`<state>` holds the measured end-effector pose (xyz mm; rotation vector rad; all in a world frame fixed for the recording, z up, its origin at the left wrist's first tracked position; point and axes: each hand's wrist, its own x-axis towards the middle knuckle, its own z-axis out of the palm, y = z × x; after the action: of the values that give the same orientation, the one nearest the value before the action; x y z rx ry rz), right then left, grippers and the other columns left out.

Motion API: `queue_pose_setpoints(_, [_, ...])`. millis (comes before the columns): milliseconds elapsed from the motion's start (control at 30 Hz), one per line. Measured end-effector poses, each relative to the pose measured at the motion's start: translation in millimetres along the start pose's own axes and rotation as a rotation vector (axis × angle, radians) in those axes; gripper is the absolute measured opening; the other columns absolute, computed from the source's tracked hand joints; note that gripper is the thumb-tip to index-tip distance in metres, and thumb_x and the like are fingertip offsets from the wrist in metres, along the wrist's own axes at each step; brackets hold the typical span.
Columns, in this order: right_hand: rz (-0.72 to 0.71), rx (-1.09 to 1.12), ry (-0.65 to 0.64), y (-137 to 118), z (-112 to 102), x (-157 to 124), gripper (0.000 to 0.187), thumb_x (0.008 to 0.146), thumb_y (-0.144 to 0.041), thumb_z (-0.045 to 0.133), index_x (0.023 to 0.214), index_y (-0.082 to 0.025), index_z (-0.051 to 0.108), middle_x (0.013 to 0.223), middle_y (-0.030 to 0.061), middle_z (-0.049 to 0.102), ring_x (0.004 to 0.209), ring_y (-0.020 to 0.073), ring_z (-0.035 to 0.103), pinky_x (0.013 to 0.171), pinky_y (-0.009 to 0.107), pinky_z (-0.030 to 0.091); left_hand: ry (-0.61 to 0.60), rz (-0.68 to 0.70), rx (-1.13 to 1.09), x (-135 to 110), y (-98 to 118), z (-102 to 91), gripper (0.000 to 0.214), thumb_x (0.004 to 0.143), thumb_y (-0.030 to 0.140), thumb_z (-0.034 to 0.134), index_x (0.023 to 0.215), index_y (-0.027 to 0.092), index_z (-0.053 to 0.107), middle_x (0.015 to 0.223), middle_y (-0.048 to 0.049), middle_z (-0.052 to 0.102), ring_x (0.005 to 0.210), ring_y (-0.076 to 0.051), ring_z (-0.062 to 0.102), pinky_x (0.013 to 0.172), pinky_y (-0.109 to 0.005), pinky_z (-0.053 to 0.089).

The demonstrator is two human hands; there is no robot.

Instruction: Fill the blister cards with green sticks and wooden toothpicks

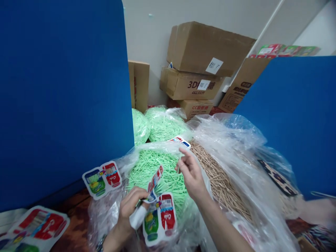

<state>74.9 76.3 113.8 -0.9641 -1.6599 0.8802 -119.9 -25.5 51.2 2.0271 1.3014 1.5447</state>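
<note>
My left hand pinches a glossy red-and-white printed plastic pouch over thin pale-green sticks; likely light, slick: grip edges. Right hand half-curled above sticks; can't tell if pinching.

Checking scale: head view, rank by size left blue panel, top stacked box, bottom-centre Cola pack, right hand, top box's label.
1. Left blue panel
2. Top stacked box
3. Bottom-centre Cola pack, right hand: too close to rank
4. White label
</note>
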Motion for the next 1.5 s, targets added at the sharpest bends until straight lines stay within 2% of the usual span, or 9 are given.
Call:
queue_pose_setpoints(200, [-0.285, 0.038, 0.087, -45, -2, -28, 0.036, 0.089, -0.013, 0.05, 0.122, -0.028, 0.044, 0.094, 0.0032, 0.054, 0.093, 0.0176, 0.056, 0.081, 0.035, 0.049, -0.045, -0.138, -0.066, -2, -1, 17.7, 0.018, 0.084, 0.007, 0.059, 0.09, 0.023, 0.057, 0.082, 0.0005, 0.062, 0.075, -0.016, 0.06, 0.068, -0.026, 0.045])
queue_pose_setpoints(400, [-0.577, -0.406, -0.156, -33, -2, -35, 0.038, 0.084, -0.013, 0.056, 0.119, -0.029, 0.055, 0.106, 0.0056, 0.06, 0.116, 0.0275, 0.046, 0.102, 0.055, 0.033, -0.026, -0.206, -0.081, -2, 2, 16.9, 0.011, 0.084, 0.012, 0.062, 0.084, 0.022, 0.058, 0.079, 0.0009, 0.061, 0.072, -0.016, 0.059, 0.066, -0.026, 0.045])
queue_pose_setpoints(567, [-0.098, -0.084, -0.15, -7, -12, -21, 0.039, 0.096, -0.027, 0.041, 0.134, -0.031, 0.043, 0.13, 0.0076, 0.051, 0.123, 0.0233, 0.045, 0.1, 0.046, 0.039, 0.031, -0.349, -0.179, -1, 5, 15.9, 0.009, 0.082, 0.02, 0.066, 0.076, 0.02, 0.059, 0.073, 0.0014, 0.06, 0.067, -0.015, 0.056, 0.063, -0.025, 0.044])
queue_pose_setpoints(667, [0.136, 0.171, -0.369, 9, -7, -18, 0.031, 0.092, -0.036, 0.051, 0.121, -0.026, 0.052, 0.112, 0.0059, 0.06, 0.105, 0.02, 0.057, 0.088, 0.036, 0.047, 0.008, -0.436, -0.274, -1, 6, 17.9, 0.01, 0.081, 0.025, 0.067, 0.075, 0.019, 0.06, 0.071, 0.0011, 0.061, 0.066, -0.015, 0.057, 0.061, -0.024, 0.044])
queue_pose_setpoints(767, [0.215, 0.342, -0.311, 17, 1, -21, 0.018, 0.088, -0.04, 0.058, 0.095, -0.023, 0.053, 0.085, -0.0007, 0.058, 0.076, 0.0133, 0.058, 0.069, 0.026, 0.048, 0.044, -0.534, -0.352, -2, 6, 19.7, 0.012, 0.079, 0.028, 0.068, 0.086, 0.02, 0.061, 0.076, 0.0, 0.065, 0.07, -0.017, 0.06, 0.064, -0.025, 0.047])
queue_pose_setpoints(1167, [-0.068, -0.081, -0.202, 6, 0, -23, 0.015, 0.092, -0.027, 0.05, 0.082, -0.019, 0.059, 0.078, 0.0012, 0.056, 0.073, 0.0143, 0.054, 0.065, 0.026, 0.043, 0.19, -0.475, -0.233, 4, -1, 13.7, 0.019, 0.084, 0.028, 0.061, 0.068, 0.018, 0.064, 0.085, -0.0072, 0.07, 0.082, -0.021, 0.065, 0.074, -0.032, 0.051])
queue_pose_setpoints(1233, [-0.089, -0.095, -0.236, 6, 1, -24, 0.015, 0.092, -0.026, 0.049, 0.081, -0.019, 0.057, 0.078, 0.0011, 0.055, 0.073, 0.0142, 0.054, 0.065, 0.026, 0.043, 0.214, -0.507, -0.32, 3, -2, 16.4, 0.008, 0.081, 0.025, 0.065, 0.084, 0.018, 0.065, 0.092, -0.0083, 0.07, 0.084, -0.021, 0.066, 0.073, -0.032, 0.052])
queue_pose_setpoints(1367, [-0.05, -0.081, -0.227, 7, 5, -26, 0.017, 0.093, -0.029, 0.048, 0.082, -0.019, 0.056, 0.078, 0.0007, 0.054, 0.072, 0.0136, 0.053, 0.062, 0.024, 0.041, 0.19, -0.57, -0.418, 4, -5, 21.6, 0.058, 0.067, 0.019, 0.076, 0.12, 0.02, 0.052, 0.113, -0.0124, 0.066, 0.091, -0.022, 0.065, 0.073, -0.032, 0.055])
queue_pose_setpoints(1500, [-0.017, -0.052, -0.246, 7, 11, -27, 0.018, 0.093, -0.031, 0.049, 0.082, -0.019, 0.056, 0.078, 0.0004, 0.053, 0.071, 0.013, 0.054, 0.062, 0.024, 0.042, 0.035, -0.63, -0.418, 6, -4, 21.3, 0.026, 0.077, 0.027, 0.07, 0.1, 0.016, 0.064, 0.09, -0.0078, 0.072, 0.082, -0.022, 0.067, 0.072, -0.032, 0.055])
